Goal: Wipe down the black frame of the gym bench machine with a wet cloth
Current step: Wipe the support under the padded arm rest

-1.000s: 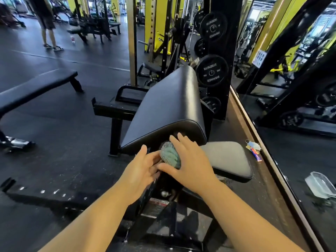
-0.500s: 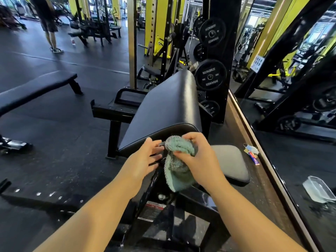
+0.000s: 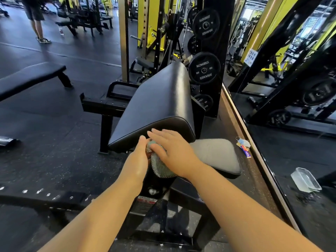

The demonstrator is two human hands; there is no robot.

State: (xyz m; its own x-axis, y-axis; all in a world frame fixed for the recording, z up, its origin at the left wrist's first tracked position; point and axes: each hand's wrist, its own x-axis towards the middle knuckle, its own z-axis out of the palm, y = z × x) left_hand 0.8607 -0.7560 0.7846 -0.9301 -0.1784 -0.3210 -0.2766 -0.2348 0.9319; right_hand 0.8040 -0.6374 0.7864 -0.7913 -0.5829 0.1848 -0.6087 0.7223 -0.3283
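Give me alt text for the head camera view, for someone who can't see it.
Two bare hands work a teal cloth against the black frame under a slanted black pad: right hand on top, left hand beside it. A seat pad sits right, weight plates behind.

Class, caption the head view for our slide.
Both hands, left hand and right hand, press a teal cloth below the black padded bench.
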